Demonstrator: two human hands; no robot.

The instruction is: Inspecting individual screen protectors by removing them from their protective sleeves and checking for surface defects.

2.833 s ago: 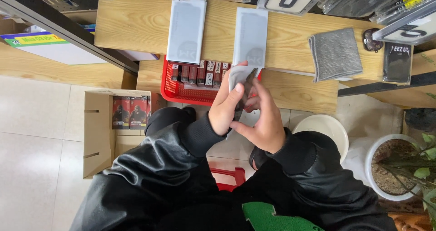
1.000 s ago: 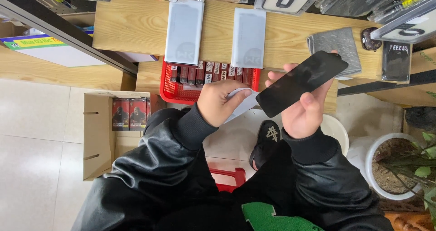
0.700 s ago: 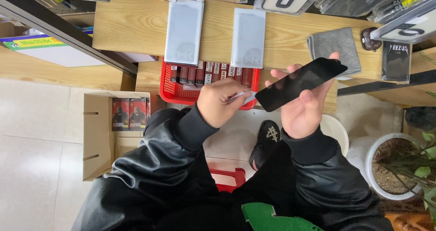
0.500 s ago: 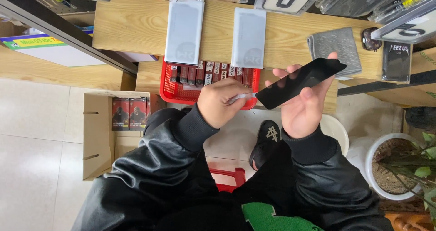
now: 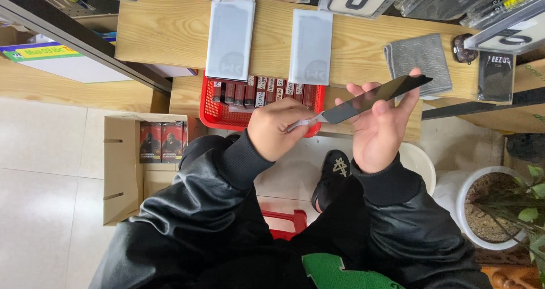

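Above the red basket [image 5: 210,110] at the counter's [image 5: 170,33] near edge, the right hand [image 5: 377,127] props a dark glass sheet [image 5: 374,96] on spread fingertips, seemingly sparing its faces, while the left hand [image 5: 278,130] pinches a clear film tab [image 5: 306,121] at its corner.

A small phone-accessory shop or repair stall, seen from above. A pale wooden table [image 5: 170,33] carries two flat white rectangular boxes [image 5: 230,30] laid side by side, a folded grey microfibre cloth [image 5: 417,59] just beyond the right hand's fingers [image 5: 363,90], and a red plastic mesh basket [image 5: 216,110] packed with upright small dark retail packs, directly ahead of the left hand's fingers. To the left of the fingers, an open brown cardboard carton [image 5: 122,170] of boxed stock stands on the pale tiled floor [image 5: 45,181]. Packaged goods line the table's far edge.
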